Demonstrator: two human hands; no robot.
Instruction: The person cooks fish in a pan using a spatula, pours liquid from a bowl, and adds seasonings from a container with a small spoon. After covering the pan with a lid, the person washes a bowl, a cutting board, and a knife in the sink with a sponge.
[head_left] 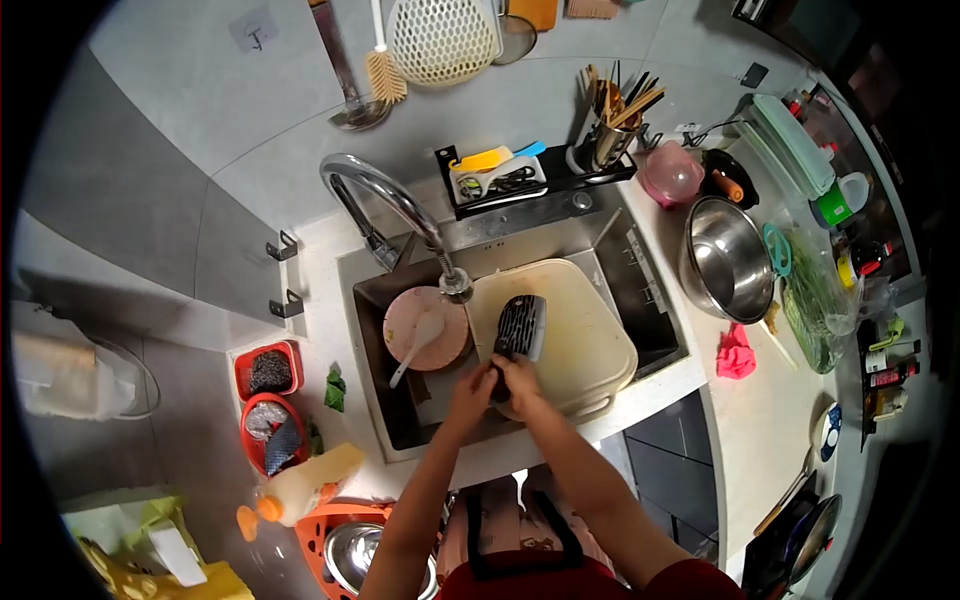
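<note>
Both my hands are closed around the black handle of a kitchen knife (522,325), whose wide blade is patterned black with a bright edge on its right side and points away from me. My left hand (470,397) grips from the left and my right hand (518,382) from the right; fingers cover most of the handle. Below the knife, a cream-coloured cutting board (585,335) with a handle slot lies across the sink (410,440). Left of it in the sink is a pinkish bowl (397,318), with a white spoon (425,328) lying across it.
The chrome faucet (395,200) arches over the sink. A steel bowl (735,255), a pink cloth (736,352) and green vegetables (808,300) lie on the right counter. Red containers (268,370) and an orange-capped bottle (310,485) are at left. A utensil rack (540,185) stands behind.
</note>
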